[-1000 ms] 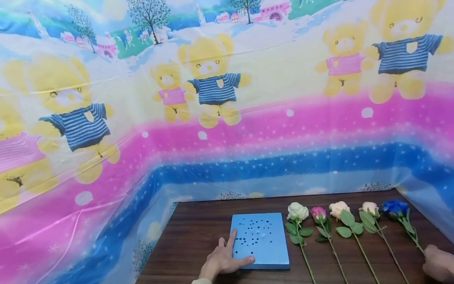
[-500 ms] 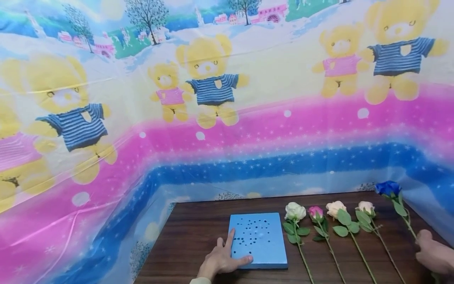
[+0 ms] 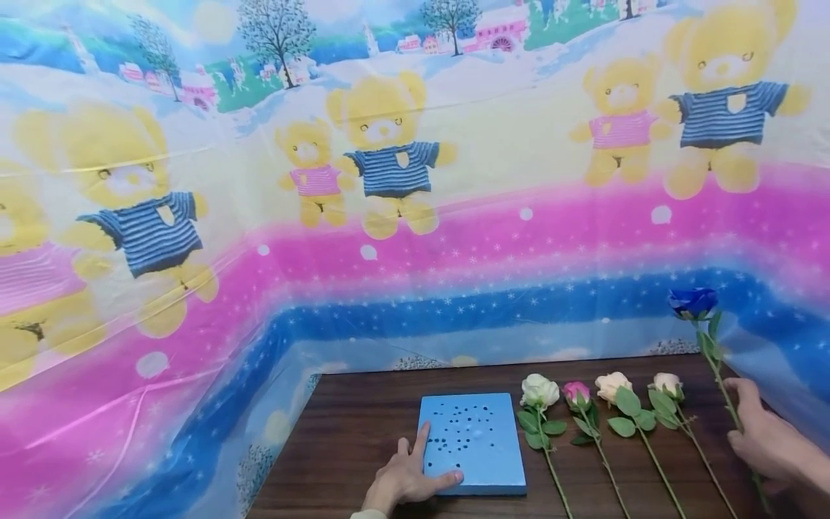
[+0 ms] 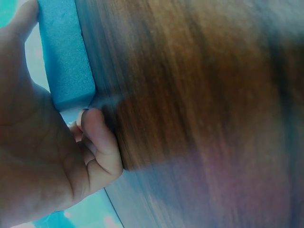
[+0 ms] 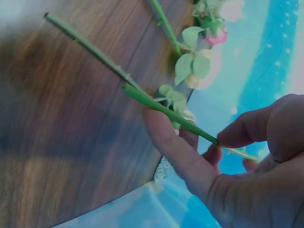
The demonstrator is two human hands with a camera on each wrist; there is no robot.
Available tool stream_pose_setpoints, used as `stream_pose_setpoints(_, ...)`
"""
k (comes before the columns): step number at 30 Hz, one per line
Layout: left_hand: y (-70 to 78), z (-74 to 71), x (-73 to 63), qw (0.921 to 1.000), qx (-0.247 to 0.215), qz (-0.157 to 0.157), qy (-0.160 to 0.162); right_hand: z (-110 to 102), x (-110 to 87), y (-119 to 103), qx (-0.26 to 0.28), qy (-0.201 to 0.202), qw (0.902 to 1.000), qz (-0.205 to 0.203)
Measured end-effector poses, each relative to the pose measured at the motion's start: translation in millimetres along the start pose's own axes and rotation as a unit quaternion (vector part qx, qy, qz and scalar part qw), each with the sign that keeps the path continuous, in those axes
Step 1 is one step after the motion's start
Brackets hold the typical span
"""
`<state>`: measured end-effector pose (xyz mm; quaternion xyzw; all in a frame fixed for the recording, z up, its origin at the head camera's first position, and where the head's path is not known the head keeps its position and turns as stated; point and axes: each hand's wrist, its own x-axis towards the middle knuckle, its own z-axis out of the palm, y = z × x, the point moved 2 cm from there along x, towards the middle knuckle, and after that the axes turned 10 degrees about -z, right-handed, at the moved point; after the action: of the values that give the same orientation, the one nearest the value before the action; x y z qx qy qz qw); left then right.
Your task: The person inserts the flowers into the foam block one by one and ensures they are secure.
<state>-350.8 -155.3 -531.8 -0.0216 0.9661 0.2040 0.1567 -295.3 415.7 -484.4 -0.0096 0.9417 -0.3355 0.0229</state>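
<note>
My right hand pinches the green stem of a blue artificial rose, raised nearly upright above the table's right side. In the right wrist view, the stem runs between my thumb and fingers, its lower end free. My left hand rests at the near left corner of a light blue foam block dotted with holes. Its thumb and index finger lie stretched along the block. In the left wrist view the other fingers bend against the table beside the block.
Right of the block, a white rose, a pink rose, a peach rose and a pale rose lie in a row on the dark wood table. A bear-printed cloth hangs behind.
My right hand has lifted the blue rose from the table and brought it up and leftward, turning it more upright. My left hand stays at the foam block.
</note>
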Motion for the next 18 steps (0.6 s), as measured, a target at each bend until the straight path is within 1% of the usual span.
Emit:
stream_pose_setpoints(2,-0.2,0.2,-0.1,1.0,0.002,0.002,0.003,0.2,1.5,-5.8,-0.011,0.032,0.9987,-0.038)
stream_pose_setpoints(4,0.0,0.6,0.2,1.0,0.005,0.003,0.006,-0.7,1.7,-12.1,-0.026,0.07,0.994,-0.08)
stream_pose_setpoints(6,0.4,1.2,1.1,0.9999,0.007,0.003,0.008,-2.4,1.1,-18.1,-0.039,0.108,0.9865,-0.117)
stream_pose_setpoints(8,0.4,1.6,2.0,0.9999,0.009,0.002,0.008,-4.4,1.2,-25.2,-0.055,0.139,0.9779,-0.146)
stream_pose_setpoints(12,0.1,1.4,3.1,0.9999,0.013,0.0,0.011,-4.4,1.9,-37.8,-0.06,0.161,0.9715,-0.163)
stream_pose_setpoints(15,-0.4,1.3,3.0,0.9998,0.015,-0.001,0.013,-1.7,2.7,-45.4,-0.048,0.16,0.9719,-0.165)
stream_pose_setpoints(18,-0.9,1.4,2.6,0.9998,0.013,0.002,0.013,0.0,4.7,-52.2,-0.036,0.157,0.9712,-0.175)
